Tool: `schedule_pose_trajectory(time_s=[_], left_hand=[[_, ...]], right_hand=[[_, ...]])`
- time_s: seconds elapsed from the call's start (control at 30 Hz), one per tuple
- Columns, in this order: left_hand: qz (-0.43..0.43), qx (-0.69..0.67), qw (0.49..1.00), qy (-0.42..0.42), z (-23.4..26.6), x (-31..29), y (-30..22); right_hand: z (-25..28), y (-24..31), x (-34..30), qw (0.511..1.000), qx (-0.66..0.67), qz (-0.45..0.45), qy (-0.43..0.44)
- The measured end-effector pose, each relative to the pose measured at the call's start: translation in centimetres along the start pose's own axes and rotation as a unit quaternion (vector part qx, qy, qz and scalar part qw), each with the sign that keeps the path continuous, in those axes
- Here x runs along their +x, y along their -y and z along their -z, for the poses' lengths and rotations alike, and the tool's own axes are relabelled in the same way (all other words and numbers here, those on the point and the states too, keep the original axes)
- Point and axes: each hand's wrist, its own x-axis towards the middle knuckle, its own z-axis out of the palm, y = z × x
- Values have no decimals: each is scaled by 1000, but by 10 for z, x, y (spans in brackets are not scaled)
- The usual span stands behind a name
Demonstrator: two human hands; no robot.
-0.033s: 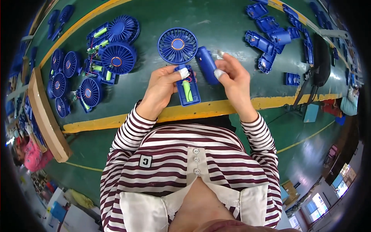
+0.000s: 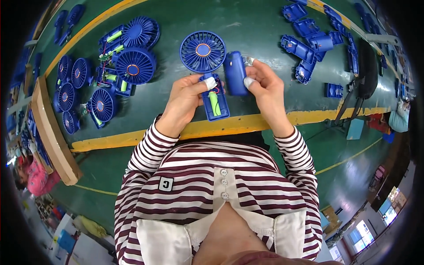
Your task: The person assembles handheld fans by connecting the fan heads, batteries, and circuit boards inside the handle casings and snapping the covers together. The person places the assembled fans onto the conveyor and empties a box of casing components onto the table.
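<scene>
My left hand (image 2: 187, 95) grips a blue handheld fan (image 2: 202, 50) by its handle, the thumb pressing near the neck. The handle lies open-faced, showing a green battery (image 2: 214, 103) and thin wires inside. Just right of it, apart from the fan, my right hand (image 2: 265, 86) pinches a blue handle cover (image 2: 235, 74) along its right edge. The cover stands nearly upright in the picture, its rounded outer face showing. White wraps sit on the left thumb and on the right thumb and a right fingertip.
Several blue fans (image 2: 136, 66) with exposed batteries and wires lie to the left. Blue handle shells (image 2: 304, 48) are piled at the right, with one small blue part (image 2: 334, 90) nearer me. A black strap (image 2: 353, 99) hangs over the yellow table edge (image 2: 247, 126). A cardboard strip (image 2: 53, 132) borders the left.
The blue cover in my right hand has turned slightly, from leaning left at the top to nearly upright. My left hand and the fan stay where they were.
</scene>
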Motion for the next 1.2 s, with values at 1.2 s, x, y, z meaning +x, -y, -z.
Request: schedule_pose_trajectory(time_s=[1.2], left_hand=[[18,-181,983,27,2,-4,8]], right_hand=[[-41,59,-59,820,-549,152,57]])
